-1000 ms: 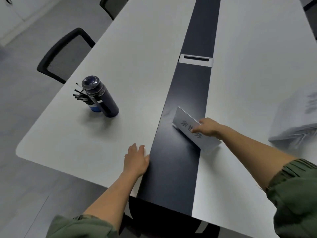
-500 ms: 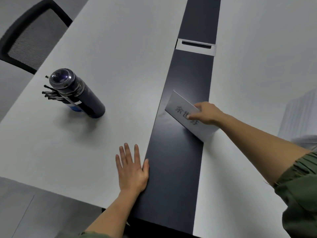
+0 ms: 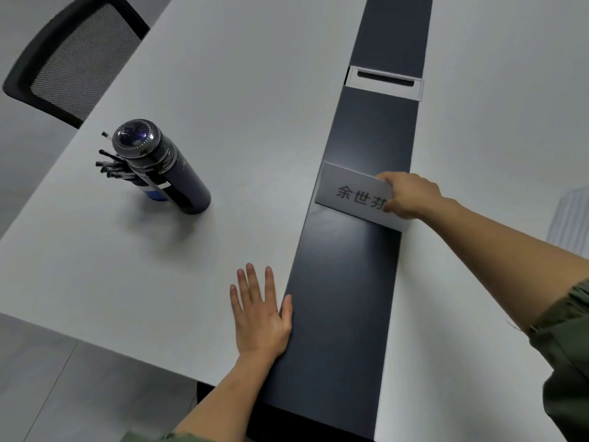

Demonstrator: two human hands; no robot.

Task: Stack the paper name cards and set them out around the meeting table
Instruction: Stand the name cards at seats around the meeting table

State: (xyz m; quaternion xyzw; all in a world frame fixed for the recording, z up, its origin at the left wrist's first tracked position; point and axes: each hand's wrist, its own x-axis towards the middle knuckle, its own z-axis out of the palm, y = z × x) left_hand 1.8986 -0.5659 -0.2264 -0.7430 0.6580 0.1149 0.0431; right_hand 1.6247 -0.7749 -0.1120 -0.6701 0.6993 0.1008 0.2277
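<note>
Right hand point(image 3: 411, 196) is gripping the name card point(image 3: 350, 193), thumb and fingers curled round its right end. Card is standing on the dark centre strip point(image 3: 344, 298) of the bench point(image 3: 223, 90), printed face toward camera, at 1 o'clock from the left hand point(image 3: 259, 314). Left hand is lying flat on the bench, fingers straight, holding nothing, thumb at the strip's edge. Black flask point(image 3: 169, 173) is standing at its 10 o'clock, pens point(image 3: 111, 167) just beside it.

white name card point(image 3: 352, 193), printed black characters 余世芬
</note>
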